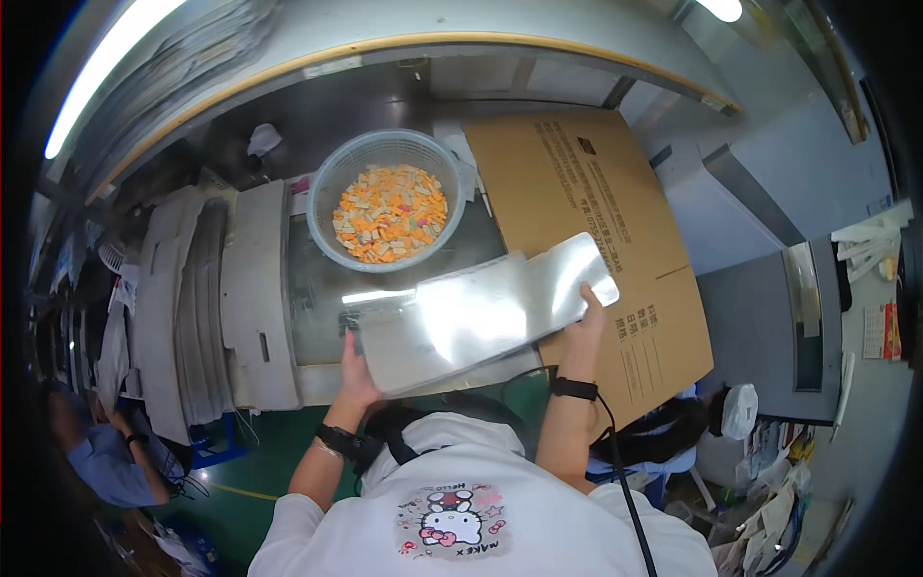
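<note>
Silvery panel (461, 322), edges in left hand (359, 375) and right hand (586, 327), clears basket (322, 197).

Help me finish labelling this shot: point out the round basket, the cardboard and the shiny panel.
Round basket (386, 147): head view, bare far inside wall.
Cardboard (577, 188): head view, far part of its face.
Shiny panel (466, 317): head view, middle of its upper face.
</note>
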`<control>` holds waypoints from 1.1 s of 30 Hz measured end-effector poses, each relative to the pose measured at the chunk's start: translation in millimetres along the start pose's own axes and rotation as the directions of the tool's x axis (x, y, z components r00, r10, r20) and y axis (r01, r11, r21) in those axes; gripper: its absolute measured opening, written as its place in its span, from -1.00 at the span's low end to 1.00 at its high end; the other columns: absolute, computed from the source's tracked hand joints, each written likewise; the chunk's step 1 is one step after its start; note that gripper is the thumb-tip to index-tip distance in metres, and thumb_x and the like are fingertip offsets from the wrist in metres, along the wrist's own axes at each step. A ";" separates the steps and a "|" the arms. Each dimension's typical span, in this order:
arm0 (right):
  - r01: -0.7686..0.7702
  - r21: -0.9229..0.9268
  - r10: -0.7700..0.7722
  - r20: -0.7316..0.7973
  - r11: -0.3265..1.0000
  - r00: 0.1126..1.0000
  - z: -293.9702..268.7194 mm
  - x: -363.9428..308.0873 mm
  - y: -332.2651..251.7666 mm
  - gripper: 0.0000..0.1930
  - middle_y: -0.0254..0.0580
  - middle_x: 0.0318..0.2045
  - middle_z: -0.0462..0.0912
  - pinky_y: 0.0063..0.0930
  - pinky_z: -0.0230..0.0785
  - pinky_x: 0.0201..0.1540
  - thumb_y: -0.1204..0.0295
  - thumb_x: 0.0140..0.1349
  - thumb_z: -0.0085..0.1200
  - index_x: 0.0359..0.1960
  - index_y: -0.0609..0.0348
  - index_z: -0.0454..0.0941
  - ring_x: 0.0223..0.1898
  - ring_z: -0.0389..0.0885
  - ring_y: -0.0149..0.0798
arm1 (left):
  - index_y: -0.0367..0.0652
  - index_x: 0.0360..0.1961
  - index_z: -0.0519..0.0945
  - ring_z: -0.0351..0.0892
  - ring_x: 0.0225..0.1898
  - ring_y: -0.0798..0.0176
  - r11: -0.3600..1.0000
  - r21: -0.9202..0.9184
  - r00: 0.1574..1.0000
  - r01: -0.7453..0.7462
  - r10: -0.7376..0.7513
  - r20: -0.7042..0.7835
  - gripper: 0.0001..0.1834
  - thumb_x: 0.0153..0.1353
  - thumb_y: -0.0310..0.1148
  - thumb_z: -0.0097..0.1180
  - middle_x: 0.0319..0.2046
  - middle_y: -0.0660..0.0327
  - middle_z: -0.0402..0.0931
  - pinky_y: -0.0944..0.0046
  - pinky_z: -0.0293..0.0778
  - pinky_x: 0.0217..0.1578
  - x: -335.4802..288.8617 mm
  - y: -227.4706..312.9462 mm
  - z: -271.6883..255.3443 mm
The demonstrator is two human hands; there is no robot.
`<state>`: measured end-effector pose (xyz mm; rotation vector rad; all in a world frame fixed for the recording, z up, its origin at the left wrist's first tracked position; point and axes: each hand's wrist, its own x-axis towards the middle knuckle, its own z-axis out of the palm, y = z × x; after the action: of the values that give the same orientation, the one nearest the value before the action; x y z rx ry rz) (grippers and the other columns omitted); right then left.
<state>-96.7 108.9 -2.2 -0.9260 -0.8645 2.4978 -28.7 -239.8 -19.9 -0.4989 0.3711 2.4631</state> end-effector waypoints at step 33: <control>-0.254 -0.962 0.866 -0.041 0.101 0.499 -24.8 94.5 -82.8 -0.34 -0.05 -0.16 0.41 -0.12 0.35 -0.25 -0.17 0.00 -0.19 -0.03 0.12 0.26 -0.09 0.35 -0.10 | -0.28 -0.07 0.28 0.39 -0.13 0.08 0.851 0.522 0.918 0.050 0.167 -0.360 -0.58 0.01 -0.38 -0.05 -0.16 0.06 0.38 0.16 0.32 -0.09 16.8 16.7 2.4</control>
<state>-140.7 229.1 -8.1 -0.8958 -2.8702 2.9312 -52.1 -243.7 -22.5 -0.7468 1.2039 2.1668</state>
